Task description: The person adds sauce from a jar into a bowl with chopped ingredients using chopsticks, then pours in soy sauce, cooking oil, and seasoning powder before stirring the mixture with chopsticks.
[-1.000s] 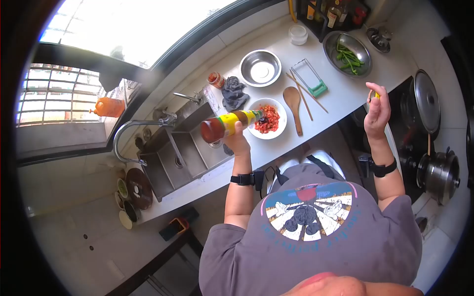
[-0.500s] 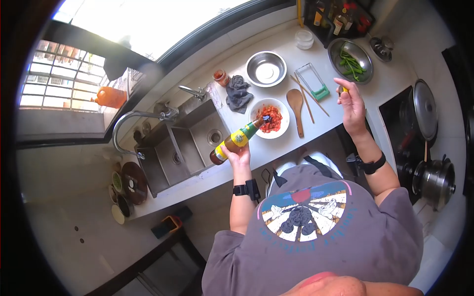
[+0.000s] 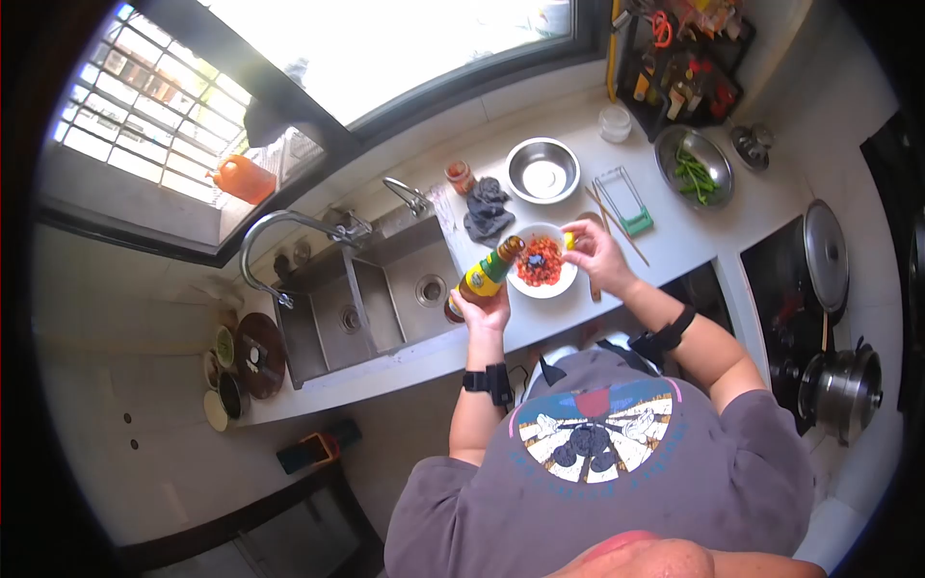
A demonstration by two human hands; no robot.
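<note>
My left hand [image 3: 485, 313] is closed around a brown glass bottle [image 3: 485, 276] with a yellow and green label. The bottle is tilted, its uncovered mouth near the left rim of a white bowl [image 3: 541, 292]. In the bowl lie chopped red peppers [image 3: 551, 274] with a small dark bluish patch on top. Between the fingertips of my right hand [image 3: 599, 258] is a small yellow cap [image 3: 568, 240], held above the bowl's right side. A wooden spoon [image 3: 594, 290] lies beside the bowl, partly hidden by my right hand.
Behind the bowl stand a metal basin [image 3: 543, 198], a dark cloth [image 3: 488, 210] and a small jar [image 3: 460, 176]. Chopsticks [image 3: 631, 241] and a green-based wire frame [image 3: 636, 223] lie right. Green peppers [image 3: 694, 178] fill a metal bowl. The sink [image 3: 385, 328] is left, the stove right.
My right hand has moved left and down to the bowl with the yellow cap. The bottle's mouth now points more upward and away from the peppers. The camera view has shifted slightly.
</note>
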